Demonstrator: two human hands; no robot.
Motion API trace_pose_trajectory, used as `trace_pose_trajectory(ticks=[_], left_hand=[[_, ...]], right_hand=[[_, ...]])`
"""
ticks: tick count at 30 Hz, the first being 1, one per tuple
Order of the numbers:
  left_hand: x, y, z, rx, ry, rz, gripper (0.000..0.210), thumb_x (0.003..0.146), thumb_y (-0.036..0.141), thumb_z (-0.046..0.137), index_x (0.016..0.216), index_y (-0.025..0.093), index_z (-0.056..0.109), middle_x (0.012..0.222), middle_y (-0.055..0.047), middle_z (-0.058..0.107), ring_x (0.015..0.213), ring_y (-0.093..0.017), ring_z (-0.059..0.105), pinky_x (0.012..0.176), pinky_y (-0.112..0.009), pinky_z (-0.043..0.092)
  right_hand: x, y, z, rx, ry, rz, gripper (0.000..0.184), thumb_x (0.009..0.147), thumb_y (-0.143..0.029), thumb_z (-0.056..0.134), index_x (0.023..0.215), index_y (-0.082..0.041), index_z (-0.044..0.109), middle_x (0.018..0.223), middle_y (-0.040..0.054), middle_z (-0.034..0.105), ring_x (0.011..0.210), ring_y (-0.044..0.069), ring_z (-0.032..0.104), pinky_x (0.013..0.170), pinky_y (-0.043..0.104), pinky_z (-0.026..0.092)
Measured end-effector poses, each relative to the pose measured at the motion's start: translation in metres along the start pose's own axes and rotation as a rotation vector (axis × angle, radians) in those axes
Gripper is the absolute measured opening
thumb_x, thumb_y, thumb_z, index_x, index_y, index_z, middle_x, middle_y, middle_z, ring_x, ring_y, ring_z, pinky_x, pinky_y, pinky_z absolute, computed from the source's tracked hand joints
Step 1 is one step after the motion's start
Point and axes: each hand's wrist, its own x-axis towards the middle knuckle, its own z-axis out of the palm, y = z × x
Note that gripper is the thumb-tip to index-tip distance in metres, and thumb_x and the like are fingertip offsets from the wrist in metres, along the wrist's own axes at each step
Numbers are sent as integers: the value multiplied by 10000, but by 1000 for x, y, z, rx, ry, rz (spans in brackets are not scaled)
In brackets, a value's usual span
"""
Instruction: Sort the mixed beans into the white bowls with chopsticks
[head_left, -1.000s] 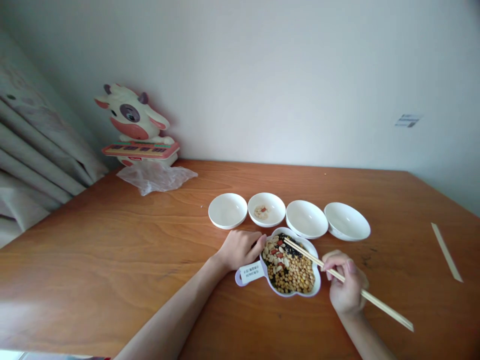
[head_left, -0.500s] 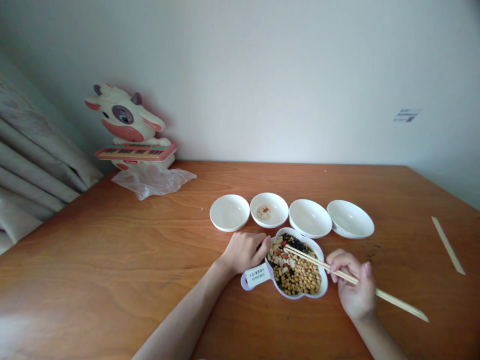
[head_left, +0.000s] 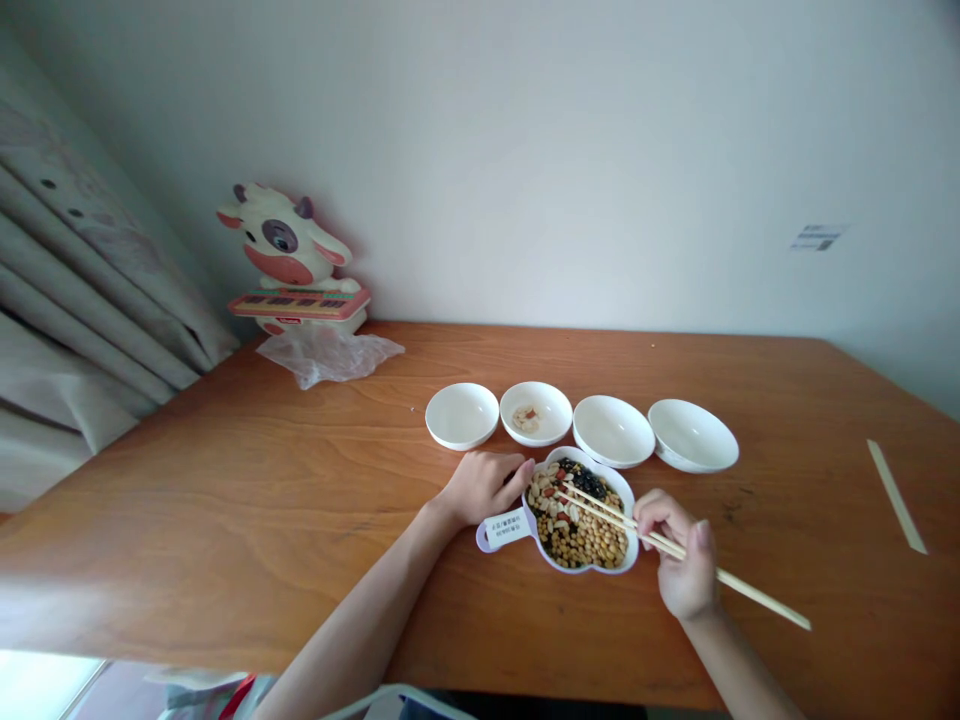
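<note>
A flower-shaped bowl point(head_left: 531, 524) with a lilac edge and a labelled handle holds peanuts, yellow beans and dark beans. My left hand point(head_left: 487, 487) is closed at its left rim, the thumb against the edge and the other fingers curled, partly hidden. In my right hand point(head_left: 681, 555) is a pair of chopsticks point(head_left: 746, 589), tips slightly apart among the peanuts point(head_left: 544, 490). Just behind stand a white bowl point(head_left: 462, 416) at the left, a second white bowl point(head_left: 535, 396) with a few peanuts inside, a third point(head_left: 613, 432) and a fourth point(head_left: 694, 436) at the right.
A cow-shaped toy keyboard point(head_left: 300, 262) stands at the back left, a crumpled clear plastic bag point(head_left: 330, 357) before it. A flat paper strip point(head_left: 896, 497) lies at the right of the wooden table point(head_left: 285, 480). The wall closes off the back; a curtain point(head_left: 90, 310) hangs at left.
The chopstick tips have spread apart and shifted slightly among the peanuts. The whole view has tilted downward a little, so the table's front edge now shows. My left hand stays at the rim.
</note>
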Motion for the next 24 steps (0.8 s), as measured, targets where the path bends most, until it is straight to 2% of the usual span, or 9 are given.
trace_pose_trajectory(ticks=[3, 6, 16, 24], left_hand=[[0, 1, 0, 4, -4, -5, 532, 1112, 445, 297, 747, 177, 576, 695, -36, 650, 594, -133, 510, 602, -283, 302], [0, 1, 0, 5, -6, -5, 546, 1112, 449, 294, 737, 174, 579, 690, -37, 653, 587, -133, 511, 594, -286, 295], [0, -1, 1, -13, 24, 25, 554, 1107, 456, 295, 751, 178, 616, 697, -43, 671, 594, -141, 532, 600, -295, 309], [1, -2, 6, 45, 55, 22, 573, 1103, 454, 298, 725, 178, 628, 689, -57, 684, 584, -146, 537, 591, -300, 291]], right_hand=[[-2, 2, -2, -39, 40, -18, 660, 1011, -675, 282, 658, -218, 602, 654, 36, 511, 620, 192, 481, 558, 343, 360], [-2, 6, -3, -67, 75, 25, 682, 1010, -680, 267, 639, -216, 604, 637, 34, 507, 597, 185, 469, 559, 345, 353], [8, 3, -3, -48, 192, 91, 688, 1034, -628, 214, 636, -207, 585, 617, 34, 516, 510, 150, 430, 481, 313, 314], [13, 2, -4, -5, 190, 135, 695, 1020, -649, 222, 627, -205, 584, 593, 22, 505, 480, 135, 422, 461, 297, 320]])
